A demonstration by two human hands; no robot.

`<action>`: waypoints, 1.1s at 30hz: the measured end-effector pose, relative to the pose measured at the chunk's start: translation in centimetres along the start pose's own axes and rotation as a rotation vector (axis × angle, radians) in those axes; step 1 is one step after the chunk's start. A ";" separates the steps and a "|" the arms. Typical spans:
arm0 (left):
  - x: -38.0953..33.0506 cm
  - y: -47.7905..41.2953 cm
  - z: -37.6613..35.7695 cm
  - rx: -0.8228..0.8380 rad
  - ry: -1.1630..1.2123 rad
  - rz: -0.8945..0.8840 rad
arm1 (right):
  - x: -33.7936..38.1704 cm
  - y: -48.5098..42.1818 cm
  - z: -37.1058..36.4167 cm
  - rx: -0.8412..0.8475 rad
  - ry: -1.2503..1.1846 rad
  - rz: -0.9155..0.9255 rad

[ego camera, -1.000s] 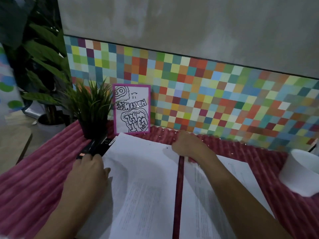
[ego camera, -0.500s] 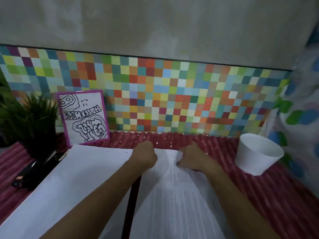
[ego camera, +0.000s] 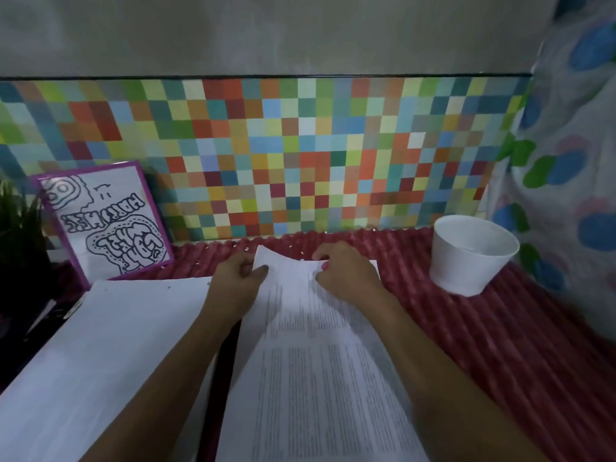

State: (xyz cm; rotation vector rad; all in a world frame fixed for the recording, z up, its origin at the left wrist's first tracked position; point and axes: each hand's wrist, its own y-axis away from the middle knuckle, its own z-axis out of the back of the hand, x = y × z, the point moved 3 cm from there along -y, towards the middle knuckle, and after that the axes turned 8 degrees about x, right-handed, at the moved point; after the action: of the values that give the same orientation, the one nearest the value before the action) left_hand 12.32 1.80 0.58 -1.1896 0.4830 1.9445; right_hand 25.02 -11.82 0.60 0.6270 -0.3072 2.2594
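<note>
Head view, bench scene. Both hands work the far edge of a printed sheet (ego camera: 320, 361), which lies flat on the red ribbed cloth (ego camera: 500, 345) and runs from the fingers back toward the viewer.

L hand (ego camera: 233, 288): fingers (ego camera: 243, 263) curled, thumb laid on top of the page; together they pinch the sheet's far L corner, which is lifted off the cloth & bent upward.

R hand (ego camera: 346, 278): fingers curled over the far edge, thumb w/ pink nail pressed onto the page; it grips the sheet just R of the raised corner. The two hands sit near each other but apart, w/ only paper btwn them.

Surroundings:
- blank sheet (ego camera: 100, 345): L of the L fingers, under the L forearm, split from the printed one by a dark strip (ego camera: 223, 378).
- framed drawing (ego camera: 106, 225): beyond & L of the L fingers, purple border, leaning on the mosaic wall (ego camera: 300, 155).
- plant (ego camera: 16, 235): further L, at the picture edge, mostly in shadow.
- white cup (ego camera: 470, 258): R of the R fingers, well apart, upright on the cloth; contents not legible.
- dotted curtain (ego camera: 566, 161): beyond the cup, far R.

Print on the page too blurred to read.
</note>
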 end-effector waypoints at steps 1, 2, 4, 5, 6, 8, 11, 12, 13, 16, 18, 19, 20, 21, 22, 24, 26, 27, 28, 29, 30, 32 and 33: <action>0.2 0.0 -0.3 0.032 0.028 0.025 | 0.1 0.0 0.2 -0.021 -0.007 0.002; 0.3 0.1 -0.6 0.050 0.053 0.044 | 0.2 0.1 0.2 -0.029 -0.018 0.001; 0.5 0.1 -1.0 0.048 0.082 0.042 | 0.6 0.3 0.2 -0.021 -0.031 0.015; 0.5 0.2 -1.1 0.040 0.096 0.031 | 1.1 0.5 0.0 -0.019 -0.021 0.044; 0.5 0.2 -1.1 0.031 0.112 0.022 | 1.7 0.6 -0.1 -0.011 0.001 0.084; 0.3 0.3 -1.1 0.011 0.142 -0.011 | 2.9 0.7 -0.5 0.019 0.027 0.162; 0.1 0.6 -1.1 -0.013 0.176 -0.057 | 3.7 0.9 -0.6 0.023 -0.013 0.215; 0.1 0.6 -1.0 -0.019 0.183 -0.076 | 3.8 0.9 -0.3 0.017 -0.031 0.216; 0.2 0.7 -1.0 -0.027 0.188 -0.094 | 3.9 0.8 0.0 0.006 -0.044 0.214; 0.6 0.7 -1.0 -0.040 0.215 -0.139 | 4.7 0.5 2.2 -0.113 -0.084 0.189; 0.5 0.9 -1.1 -0.054 0.217 -0.163 | 6.1 0.3 4.5 -0.333 -0.256 0.213; 0.5 1.0 -1.1 -0.058 0.211 -0.171 | 6.7 0.2 5.8 -0.436 -0.433 0.231; 0.5 1.0 -1.1 -0.063 0.204 -0.185 | 7.4 0.0 6.8 -0.496 -0.677 0.254; 0.6 1.0 -1.1 -0.068 0.196 -0.196 | 8.2 -0.1 7.6 -0.514 -0.921 0.285; 0.7 0.9 -1.0 -0.071 0.194 -0.200 | 8.9 -0.4 7.8 -0.511 -1.100 0.328; 0.8 0.8 -1.0 -0.062 0.208 -0.199 | 9.8 -1.2 7.5 -0.491 -1.243 0.404; 0.8 0.8 -1.1 -0.051 0.213 -0.205 | 10.5 -1.8 6.6 -0.458 -1.284 0.467; 0.7 0.8 -1.1 -0.051 0.211 -0.214 | 10.6 -2.0 6.2 -0.439 -1.306 0.480; 0.6 0.9 -1.1 -0.056 0.206 -0.227 | 10.7 -2.1 5.8 -0.426 -1.322 0.492; 0.5 0.9 -1.0 -0.064 0.199 -0.234 | 10.8 -2.1 5.6 -0.420 -1.331 0.509; 0.5 1.0 -1.0 -0.070 0.193 -0.235 | 10.8 -2.1 5.5 -0.418 -1.333 0.529; 0.5 0.9 -1.0 -0.074 0.185 -0.228 | 10.8 -2.2 5.3 -0.416 -1.335 0.561; 0.5 0.8 -1.0 -0.073 0.178 -0.223 | 10.7 -2.2 5.3 -0.421 -1.342 0.570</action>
State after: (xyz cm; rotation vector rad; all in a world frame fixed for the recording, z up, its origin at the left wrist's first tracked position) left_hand 12.12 0.84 -0.44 -1.4084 0.3563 1.6872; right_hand 22.08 -5.90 10.74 1.9000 -1.7061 1.7600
